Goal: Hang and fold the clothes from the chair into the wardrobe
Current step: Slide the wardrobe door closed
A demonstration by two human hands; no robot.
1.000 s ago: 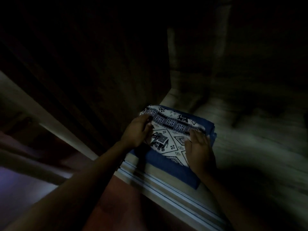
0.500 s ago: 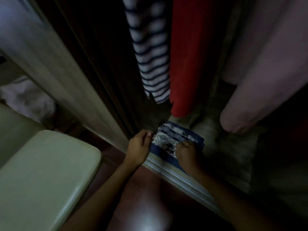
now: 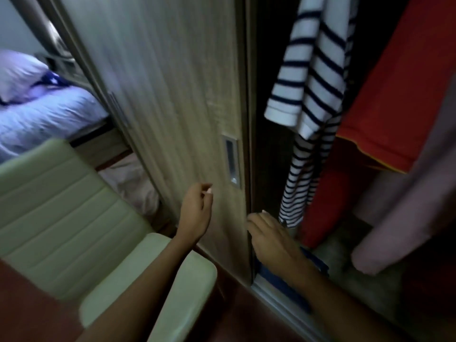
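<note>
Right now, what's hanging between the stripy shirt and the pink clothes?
The red garment hangs between the striped shirt and the pink garment, as the head view shows.

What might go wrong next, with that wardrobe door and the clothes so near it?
If the sliding door is pulled across, the right hand, close by its edge, might get pinched. The folded blue cloth lies low at the opening, so the door may catch it. The striped shirt hangs near that edge and may snag too.
</note>
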